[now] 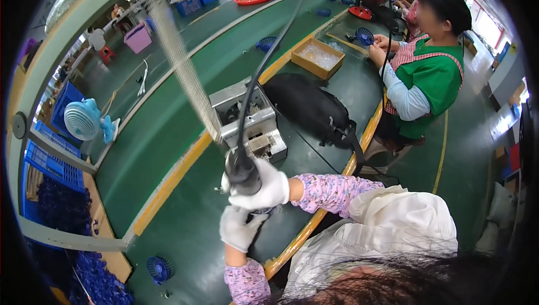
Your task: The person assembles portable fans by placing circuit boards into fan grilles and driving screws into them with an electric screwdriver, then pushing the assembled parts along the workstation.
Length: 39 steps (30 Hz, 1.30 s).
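Observation:
My right hand [263, 184], in a white glove, is wrapped round a black power screwdriver [245, 174] hanging upright on a cable. Just below it, my left hand [238, 229], also gloved in white, is closed with its thumb against a small part. That part is mostly hidden by the gloves and the tool, so its kind cannot be made out. Beyond my hands stands a grey metal box-shaped device [247, 119] with small metal pieces in its open top. On the green table to the left of my left hand lies a blue fan-like round grille [160, 269].
A black bag [309, 103] and a carton of clear small parts [318, 58] lie past the metal device. At right a co-worker [429, 69] holds a blue grille. A green conveyor belt [140, 136] runs alongside; blue crates [53, 162] and a fan [84, 119] stand left.

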### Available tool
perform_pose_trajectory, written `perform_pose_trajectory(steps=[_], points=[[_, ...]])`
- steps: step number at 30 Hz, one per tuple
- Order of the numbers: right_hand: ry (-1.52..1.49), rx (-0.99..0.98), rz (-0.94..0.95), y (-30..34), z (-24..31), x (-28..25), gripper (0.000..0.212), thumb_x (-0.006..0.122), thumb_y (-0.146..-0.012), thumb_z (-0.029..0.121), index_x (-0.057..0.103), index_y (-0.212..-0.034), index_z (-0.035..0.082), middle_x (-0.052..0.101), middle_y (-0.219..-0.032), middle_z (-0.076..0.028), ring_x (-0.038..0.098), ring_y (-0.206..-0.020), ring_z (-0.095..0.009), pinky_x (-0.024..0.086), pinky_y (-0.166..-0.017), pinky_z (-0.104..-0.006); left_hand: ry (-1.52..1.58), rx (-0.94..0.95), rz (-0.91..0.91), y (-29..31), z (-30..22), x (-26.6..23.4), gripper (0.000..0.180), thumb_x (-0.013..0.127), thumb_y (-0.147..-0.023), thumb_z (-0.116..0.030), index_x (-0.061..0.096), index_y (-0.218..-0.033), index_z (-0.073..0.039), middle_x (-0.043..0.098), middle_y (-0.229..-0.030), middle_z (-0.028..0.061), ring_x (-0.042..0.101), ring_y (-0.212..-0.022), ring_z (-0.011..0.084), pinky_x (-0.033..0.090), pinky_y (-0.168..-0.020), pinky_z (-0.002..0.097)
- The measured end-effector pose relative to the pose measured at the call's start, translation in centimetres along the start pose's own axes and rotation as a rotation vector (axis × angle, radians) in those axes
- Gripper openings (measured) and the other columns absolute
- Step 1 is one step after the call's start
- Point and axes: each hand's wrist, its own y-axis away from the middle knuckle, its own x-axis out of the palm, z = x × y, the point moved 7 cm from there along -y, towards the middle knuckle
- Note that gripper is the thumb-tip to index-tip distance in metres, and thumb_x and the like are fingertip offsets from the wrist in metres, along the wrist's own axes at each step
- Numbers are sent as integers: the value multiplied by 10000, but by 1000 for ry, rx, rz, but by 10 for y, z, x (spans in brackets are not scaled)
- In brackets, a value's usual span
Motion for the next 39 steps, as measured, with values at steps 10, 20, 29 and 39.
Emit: perform_pose_trajectory(steps=[10, 20, 29, 39], points=[[89, -113, -226, -7, 44, -46, 268, 682, -707, -48, 579, -941, 29, 571, -806, 11, 552, -747, -59, 454, -689, -229, -973, -1307, -656, 172, 107, -196, 494, 632, -816, -452, 655, -925, 30, 603, -941, 231, 582, -847, 382, 483, -777, 447], [302, -396, -396, -21, 64, -62, 229, 682, -731, -28, 602, -939, 28, 618, -817, -21, 598, -737, -82, 490, -684, -235, -468, -882, -450, 122, 126, -131, 261, 688, -778, -180, 615, -921, 25, 477, -1211, 275, 458, -1124, 402, 358, -982, 426], [141, -191, -373, -22, 36, -67, 239, 682, -725, -53, 592, -934, 20, 612, -765, -12, 599, -672, -81, 496, -635, -232, -321, -554, -343, 61, 79, -79, 261, 789, -636, -99, 640, -820, 10, 541, -971, 229, 531, -904, 354, 441, -808, 403], [7, -53, -203, -22, 20, -70, 506, 797, -682, 138, 553, -1115, 41, 614, -924, -22, 572, -790, -89, 491, -699, -251, -210, -434, -285, 41, 52, -56, 313, 825, -549, -124, 659, -784, -2, 546, -881, 170, 538, -812, 321, 451, -720, 389]])
